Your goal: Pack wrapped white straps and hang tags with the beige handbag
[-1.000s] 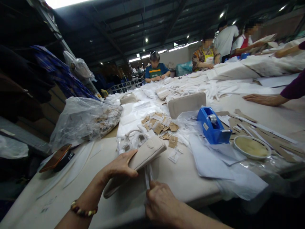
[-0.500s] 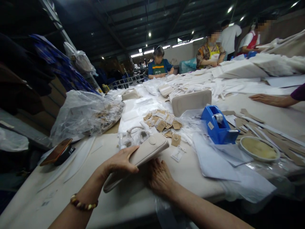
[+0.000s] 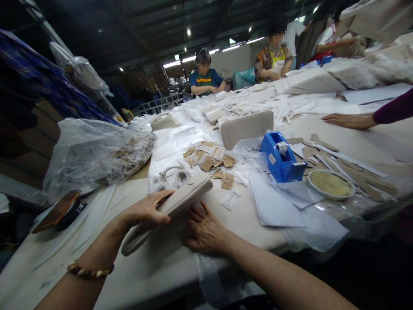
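A light beige bag (image 3: 189,189) is tilted above the covered table, with a round button on its upper side. My left hand (image 3: 146,210) is closed round its near left part, thumb on the side facing me. Just right of the bag, my right hand (image 3: 206,230) is low at the table, its fingers bent toward the bag's underside; the fingertips are partly hidden, and whether they hold anything cannot be made out. Beyond the bag lie a pile of brown tags (image 3: 209,158) with strings and some wrapped handles (image 3: 176,174).
A blue tape dispenser (image 3: 280,159), a round dish (image 3: 331,184) and white sheets (image 3: 274,202) lie to the right. A phone (image 3: 57,211) and a plastic sack (image 3: 97,150) are at left. A co-worker's hand (image 3: 350,121) rests at far right.
The view has shifted, so most things appear further left and higher. My right hand has turned slightly and shows more of its fingers. My left hand still holds the bag.
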### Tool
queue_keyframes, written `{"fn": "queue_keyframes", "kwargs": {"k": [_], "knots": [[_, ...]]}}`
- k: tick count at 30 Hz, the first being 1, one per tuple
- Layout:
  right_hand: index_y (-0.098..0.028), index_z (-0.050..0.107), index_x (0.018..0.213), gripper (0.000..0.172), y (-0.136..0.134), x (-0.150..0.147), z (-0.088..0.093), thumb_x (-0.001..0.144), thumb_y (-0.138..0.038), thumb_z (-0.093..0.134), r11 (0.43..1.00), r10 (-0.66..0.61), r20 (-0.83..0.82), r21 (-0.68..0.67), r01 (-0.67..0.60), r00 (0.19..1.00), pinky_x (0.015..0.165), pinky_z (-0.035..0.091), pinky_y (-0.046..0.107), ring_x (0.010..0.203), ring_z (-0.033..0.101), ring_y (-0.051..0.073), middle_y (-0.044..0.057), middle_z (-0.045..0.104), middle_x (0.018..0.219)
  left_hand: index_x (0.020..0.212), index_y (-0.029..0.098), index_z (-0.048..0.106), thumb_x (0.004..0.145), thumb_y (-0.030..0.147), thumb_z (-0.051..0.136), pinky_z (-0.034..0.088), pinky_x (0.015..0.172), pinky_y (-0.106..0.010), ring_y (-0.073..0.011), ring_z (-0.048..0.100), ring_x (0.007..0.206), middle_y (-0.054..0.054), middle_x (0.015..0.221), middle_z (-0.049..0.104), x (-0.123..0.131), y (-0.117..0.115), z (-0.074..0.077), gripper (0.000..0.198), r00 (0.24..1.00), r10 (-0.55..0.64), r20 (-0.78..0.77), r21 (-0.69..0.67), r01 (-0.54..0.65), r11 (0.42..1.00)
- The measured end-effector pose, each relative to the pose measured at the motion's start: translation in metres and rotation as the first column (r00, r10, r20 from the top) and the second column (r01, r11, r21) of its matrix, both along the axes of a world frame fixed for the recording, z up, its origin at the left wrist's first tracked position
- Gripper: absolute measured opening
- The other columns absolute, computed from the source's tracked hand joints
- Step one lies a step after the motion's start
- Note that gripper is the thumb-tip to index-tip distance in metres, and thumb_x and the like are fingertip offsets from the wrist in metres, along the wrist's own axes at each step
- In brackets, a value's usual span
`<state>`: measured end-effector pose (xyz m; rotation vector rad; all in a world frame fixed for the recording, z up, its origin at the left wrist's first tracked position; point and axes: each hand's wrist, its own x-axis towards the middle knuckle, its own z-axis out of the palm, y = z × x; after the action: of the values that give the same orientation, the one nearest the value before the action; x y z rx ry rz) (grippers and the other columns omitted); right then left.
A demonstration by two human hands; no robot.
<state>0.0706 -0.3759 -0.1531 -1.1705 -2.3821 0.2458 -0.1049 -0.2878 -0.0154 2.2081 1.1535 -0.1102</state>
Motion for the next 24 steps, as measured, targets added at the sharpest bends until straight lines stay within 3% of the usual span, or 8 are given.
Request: {"fn": "queue_keyframes", "kwargs": {"k": [5,10,12,14,17,19,21,24], "knots": [[-0.012,0.06,0.095,0.029,-0.004,-0.004,-0.002,0.082,-0.037,0.057,0.992,0.014,-0.188,-0.12,-0.037,0.982,0.104,0.025,0.049,0.113,0.043,0.028,0.015,0.058,0.112,0.123,0.018,0.05,0.055,0.044,0.057,0.04,0.091,-0.031,-0.0293,0.05,0.108,-0.001,0.115,0.059,-0.004,0.007,0.001,0.073,0.999,-0.019,0.04,-0.034,0.02,0.999],[-0.009,0.06,0.095,0.026,-0.006,-0.009,0.0,0.076,-0.026,0.058,0.944,-0.192,-0.395,-0.326,0.058,0.899,0.097,0.034,0.049,0.109,0.049,0.031,0.02,0.057,0.114,0.124,0.016,0.049,0.053,0.043,0.058,0.039,0.094,-0.033,-0.0311,0.049,0.11,-0.003,0.117,0.058,0.001,0.001,0.004,0.076,1.0,-0.01,-0.019,0.002,0.01,1.0],[-0.008,0.057,0.1,0.028,-0.003,-0.008,0.003,0.075,-0.018,0.052,0.881,-0.354,-0.482,-0.459,0.113,0.801,0.096,0.037,0.047,0.108,0.052,0.03,0.021,0.057,0.114,0.126,0.015,0.046,0.052,0.043,0.058,0.038,0.095,-0.035,-0.032,0.049,0.111,-0.005,0.119,0.057,0.003,-0.003,0.003,0.08,0.998,0.005,-0.06,0.036,-0.003,0.999],[-0.009,0.051,0.106,0.031,0.001,-0.005,0.007,0.076,-0.013,0.043,0.783,-0.524,-0.538,-0.609,0.126,0.66,0.091,0.043,0.044,0.101,0.058,0.026,0.019,0.059,0.108,0.127,0.016,0.045,0.052,0.042,0.058,0.038,0.095,-0.036,-0.0326,0.049,0.111,-0.006,0.119,0.057,0.004,-0.007,0.001,0.081,0.996,0.013,-0.085,0.055,-0.008,0.998],[-0.011,0.048,0.098,0.025,0.01,-0.001,0.016,0.078,-0.011,0.032,0.614,-0.704,-0.548,-0.79,-0.002,0.453,0.075,0.053,0.036,0.079,0.066,0.019,0.014,0.063,0.092,0.128,0.017,0.044,0.053,0.041,0.058,0.038,0.095,-0.036,-0.0327,0.048,0.112,-0.006,0.12,0.057,0.003,-0.009,-0.002,0.08,0.996,0.026,-0.083,0.061,-0.021,0.998],[-0.013,0.046,0.087,0.021,0.014,-0.001,0.023,0.078,-0.008,0.028,0.524,-0.768,-0.53,-0.843,-0.121,0.36,0.066,0.054,0.029,0.067,0.065,0.014,0.012,0.063,0.086,0.128,0.016,0.044,0.052,0.042,0.059,0.037,0.097,-0.036,-0.0325,0.048,0.113,-0.008,0.121,0.056,0.002,-0.01,-0.002,0.082,0.996,0.034,-0.076,0.058,-0.03,0.998],[-0.014,0.045,0.082,0.019,0.016,-0.004,0.029,0.079,-0.007,0.028,0.463,-0.802,-0.509,-0.86,-0.214,0.311,0.062,0.053,0.025,0.062,0.064,0.011,0.011,0.062,0.082,0.129,0.015,0.043,0.052,0.042,0.06,0.036,0.098,-0.037,-0.0325,0.047,0.114,-0.009,0.123,0.055,0.001,-0.01,-0.002,0.083,0.996,0.04,-0.077,0.048,-0.037,0.998],[-0.012,0.048,0.082,0.017,0.012,-0.012,0.035,0.079,-0.008,0.032,0.409,-0.816,-0.48,-0.873,-0.265,0.323,0.056,0.051,0.022,0.055,0.061,0.01,0.009,0.062,0.074,0.129,0.013,0.043,0.051,0.042,0.06,0.036,0.098,-0.037,-0.033,0.047,0.115,-0.01,0.124,0.054,0.002,-0.011,-0.001,0.085,0.995,0.061,-0.085,0.047,-0.057,0.997]]}}
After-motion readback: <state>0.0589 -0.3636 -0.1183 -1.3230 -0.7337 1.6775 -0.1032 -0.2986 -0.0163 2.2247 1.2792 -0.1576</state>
